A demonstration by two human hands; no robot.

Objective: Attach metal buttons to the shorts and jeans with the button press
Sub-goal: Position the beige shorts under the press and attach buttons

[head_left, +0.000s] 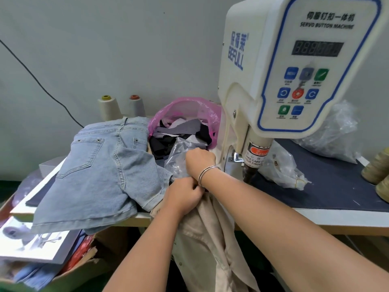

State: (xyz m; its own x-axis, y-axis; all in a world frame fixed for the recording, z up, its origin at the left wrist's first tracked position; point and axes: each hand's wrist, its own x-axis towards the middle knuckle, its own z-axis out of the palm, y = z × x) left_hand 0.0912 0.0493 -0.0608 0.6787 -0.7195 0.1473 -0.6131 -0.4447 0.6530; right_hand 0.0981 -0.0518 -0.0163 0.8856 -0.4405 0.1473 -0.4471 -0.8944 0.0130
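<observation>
A beige garment [207, 239] hangs over the table's front edge below my hands. My left hand [183, 196] grips its top edge with curled fingers. My right hand [199, 160], with bracelets on the wrist, reaches into a clear plastic bag [175, 159] just beyond; its fingertips are hidden, so what they hold is unclear. Light blue denim shorts [101, 171] lie spread on the table to the left. The white button press [294, 66] towers at the right, its punch head [250, 171] right of my right wrist.
A pink bag of fabric scraps [187, 121] sits behind my hands. Two thread cones [109, 108] stand by the wall. Clear plastic bags [282, 165] lie on the dark mat [328, 186]. More thread cones [376, 169] stand far right. A cardboard box [69, 272] of items sits low left.
</observation>
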